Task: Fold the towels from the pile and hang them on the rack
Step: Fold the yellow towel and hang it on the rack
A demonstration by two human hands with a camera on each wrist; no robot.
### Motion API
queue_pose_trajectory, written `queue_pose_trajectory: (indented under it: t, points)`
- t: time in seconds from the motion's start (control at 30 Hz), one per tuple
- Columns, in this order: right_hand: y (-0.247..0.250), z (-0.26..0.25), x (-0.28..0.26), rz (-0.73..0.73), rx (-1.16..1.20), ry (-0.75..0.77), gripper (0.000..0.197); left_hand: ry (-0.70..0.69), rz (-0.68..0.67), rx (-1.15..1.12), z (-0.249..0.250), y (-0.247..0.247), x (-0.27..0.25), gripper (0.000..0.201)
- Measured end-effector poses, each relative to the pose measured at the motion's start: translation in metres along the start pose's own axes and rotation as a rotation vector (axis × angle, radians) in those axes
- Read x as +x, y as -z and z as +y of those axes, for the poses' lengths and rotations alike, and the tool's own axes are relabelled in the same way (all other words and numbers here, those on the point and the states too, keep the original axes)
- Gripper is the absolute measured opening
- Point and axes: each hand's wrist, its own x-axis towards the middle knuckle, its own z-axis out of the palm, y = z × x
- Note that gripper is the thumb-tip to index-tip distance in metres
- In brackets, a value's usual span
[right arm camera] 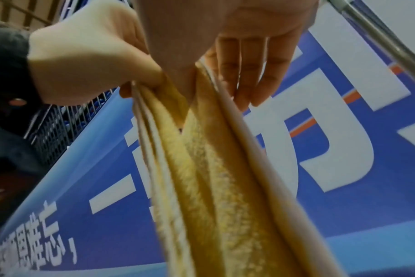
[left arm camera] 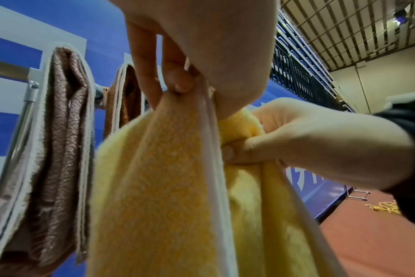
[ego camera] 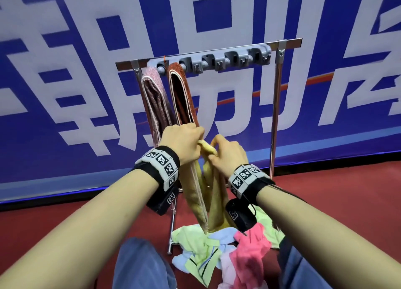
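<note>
A yellow towel [ego camera: 196, 193] with a pale edge band hangs in long folds from both hands, in front of the rack [ego camera: 208, 56]. My left hand [ego camera: 184, 142] pinches its top edge, and my right hand [ego camera: 225, 153] grips the bunched top beside it. The left wrist view shows my left hand [left arm camera: 178, 82] pinching the yellow towel [left arm camera: 168, 178] while the right hand [left arm camera: 284, 138] holds its other fold. In the right wrist view the towel [right arm camera: 213, 178] drops from my right hand [right arm camera: 201, 65]. A pink towel [ego camera: 155, 98] and a rust towel [ego camera: 183, 95] hang folded on the rack's left end.
A pile of green, blue and pink towels [ego camera: 221, 247] lies on the red floor at the rack's foot, between my knees [ego camera: 143, 265]. Grey hooks [ego camera: 234, 60] line the bar to the right of the hung towels. A blue banner [ego camera: 65, 50] stands close behind.
</note>
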Motion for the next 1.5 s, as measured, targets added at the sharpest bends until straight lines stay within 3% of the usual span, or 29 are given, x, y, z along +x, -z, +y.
queue_pose_trajectory:
  t: [0.1,0.27,0.37,0.5,0.63,0.73,0.83,1.03,1.17,1.33,1.5]
  points:
    - [0.019,0.001,0.017,0.021,-0.075,0.052,0.026,-0.006,-0.042,0.002,-0.008,0.002,0.002,0.020]
    - [0.031,-0.003,0.037,-0.193,-0.222,0.186,0.045,0.051,0.002,-0.063,-0.007,0.005,0.018,0.025]
    - [0.040,-0.004,0.053,-0.234,-0.227,0.194,0.049,0.038,0.020,0.023,-0.003,0.001,0.027,0.032]
    - [0.057,-0.010,0.076,-0.178,-0.450,0.220,0.028,0.005,-0.069,0.106,-0.005,-0.011,0.034,0.047]
    - [0.061,-0.018,0.089,-0.187,-0.593,0.265,0.034,0.042,-0.033,0.131,-0.011,-0.005,0.051,0.024]
    - [0.064,-0.019,0.098,-0.181,-0.510,0.225,0.038,0.111,0.007,0.064,-0.016,0.005,0.064,0.016]
    - [0.075,-0.019,0.106,-0.078,-0.402,0.169,0.027,0.131,0.039,-0.031,-0.016,0.008,0.073,0.015]
    - [0.082,-0.022,0.114,0.075,-0.275,0.156,0.017,0.246,0.071,-0.290,-0.005,-0.004,0.083,0.035]
    - [0.082,-0.023,0.119,0.099,-0.305,0.184,0.017,0.308,0.090,-0.399,0.001,-0.007,0.093,0.030]
    - [0.080,-0.010,0.128,0.033,-0.512,0.188,0.025,0.296,0.161,-0.353,-0.013,0.002,0.108,0.024]
    - [0.069,-0.004,0.134,0.061,-0.459,0.174,0.033,0.290,0.141,-0.407,-0.015,0.007,0.123,0.020]
